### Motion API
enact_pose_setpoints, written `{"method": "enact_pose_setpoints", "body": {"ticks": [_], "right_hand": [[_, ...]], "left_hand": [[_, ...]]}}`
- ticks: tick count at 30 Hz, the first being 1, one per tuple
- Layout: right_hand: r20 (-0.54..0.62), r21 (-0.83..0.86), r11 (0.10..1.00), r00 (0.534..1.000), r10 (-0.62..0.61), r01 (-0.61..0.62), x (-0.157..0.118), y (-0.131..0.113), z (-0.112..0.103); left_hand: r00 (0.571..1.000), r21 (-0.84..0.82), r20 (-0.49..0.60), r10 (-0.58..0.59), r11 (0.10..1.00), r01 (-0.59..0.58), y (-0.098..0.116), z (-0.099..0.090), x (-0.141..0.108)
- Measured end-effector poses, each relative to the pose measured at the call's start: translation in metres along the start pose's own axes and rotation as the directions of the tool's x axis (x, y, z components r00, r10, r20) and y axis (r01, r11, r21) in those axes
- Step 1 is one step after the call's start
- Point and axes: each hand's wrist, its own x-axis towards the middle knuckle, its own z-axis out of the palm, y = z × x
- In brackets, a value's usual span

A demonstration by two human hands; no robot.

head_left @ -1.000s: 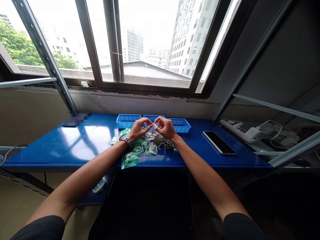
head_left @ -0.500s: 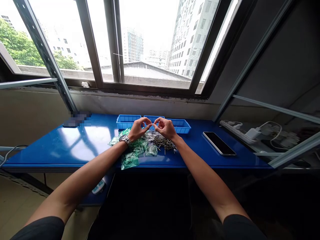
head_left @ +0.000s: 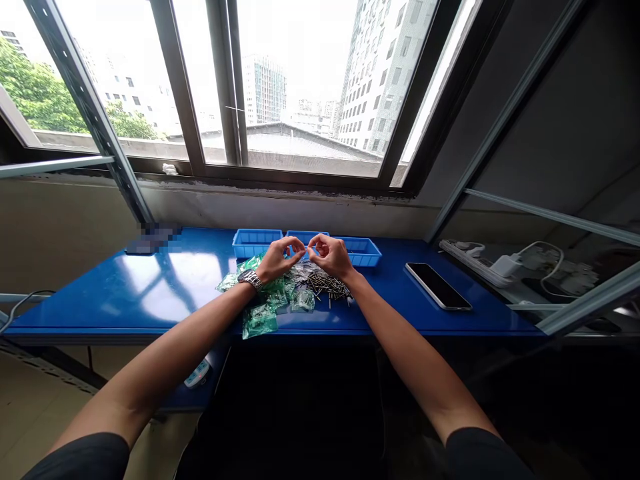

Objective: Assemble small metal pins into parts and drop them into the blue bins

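My left hand (head_left: 280,257) and my right hand (head_left: 331,255) meet above the middle of the blue table, thumbs and fingertips pinched close together. Whatever sits in the two pinches is too small to make out. Below the left hand lie green-tinted plastic bags (head_left: 261,319) with small parts inside. A loose heap of screws (head_left: 327,287) spreads under the right hand, and clear bags (head_left: 303,300) lie beside it. Just behind the hands stand blue bins, a left one (head_left: 257,243), a middle one (head_left: 307,236) partly covered by the hands, and a right one (head_left: 364,252).
A phone (head_left: 439,287) lies on the blue table (head_left: 390,307) at the right. Beyond it are a power strip (head_left: 473,261) and a white charger (head_left: 506,265). Metal shelf posts (head_left: 107,127) rise at both sides, before a window. A dark pixelated item (head_left: 153,239) sits at the back left.
Almost nothing differs. The left fingertips have shifted very slightly; both hands keep their pinched pose in the same place.
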Motion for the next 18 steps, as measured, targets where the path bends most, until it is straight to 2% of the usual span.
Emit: {"method": "enact_pose_setpoints", "body": {"ticks": [6, 10, 14, 18], "right_hand": [[0.016, 0.016, 1.0, 1.0, 0.008, -0.008, 0.001, -0.002, -0.003], [-0.134, -0.037, 0.996, 0.988, 0.072, -0.078, 0.005, 0.004, -0.025], [-0.314, -0.189, 0.962, 0.94, 0.132, -0.199, 0.007, 0.023, -0.055], [-0.328, -0.319, 0.875, 0.908, 0.259, -0.365, 0.003, 0.04, -0.074]], "left_hand": [[0.999, 0.03, 0.052, 0.007, 1.0, -0.009, -0.002, 0.001, 0.0], [0.998, 0.044, 0.057, -0.014, 0.999, 0.011, -0.001, 0.0, 0.0], [0.998, 0.043, 0.062, -0.02, 0.999, 0.017, -0.002, 0.001, 0.0], [0.998, 0.05, 0.066, -0.017, 0.999, 0.014, -0.002, 0.001, 0.0]]}}
